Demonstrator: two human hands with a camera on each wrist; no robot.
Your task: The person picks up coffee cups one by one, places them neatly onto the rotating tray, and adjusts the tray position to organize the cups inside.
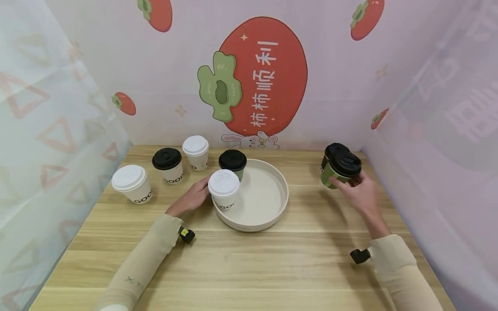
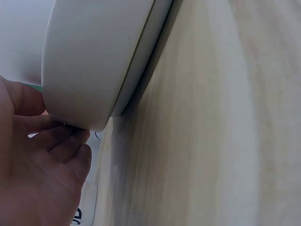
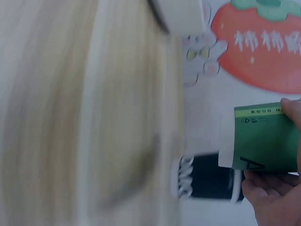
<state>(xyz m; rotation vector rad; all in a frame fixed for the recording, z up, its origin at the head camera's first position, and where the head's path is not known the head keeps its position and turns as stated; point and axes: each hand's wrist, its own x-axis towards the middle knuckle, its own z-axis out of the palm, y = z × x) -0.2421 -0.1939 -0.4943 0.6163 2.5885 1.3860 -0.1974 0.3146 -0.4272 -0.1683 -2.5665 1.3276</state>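
My left hand (image 1: 196,196) grips the left rim of a round cream tray (image 1: 282,190), thumb over the edge and fingers against the outer wall in the left wrist view. A white paper cup with a white lid (image 1: 223,192) stands at the tray's left side. Behind it is a green cup with a black lid (image 1: 232,160), partly hidden. On the right, my right hand (image 1: 362,194) holds a green paper cup (image 3: 263,136) with a black lid, raised off the table and tilted. Just behind that is a dark cup (image 3: 207,176) with a black lid, mostly covered in the head view.
Left of the tray stand a white-lidded cup (image 1: 132,185), a black-lidded white cup (image 1: 169,166) and another white-lidded cup (image 1: 196,153). The wooden table (image 1: 249,268) meets a printed cloth backdrop (image 1: 330,86) at the back, with cloth at both sides.
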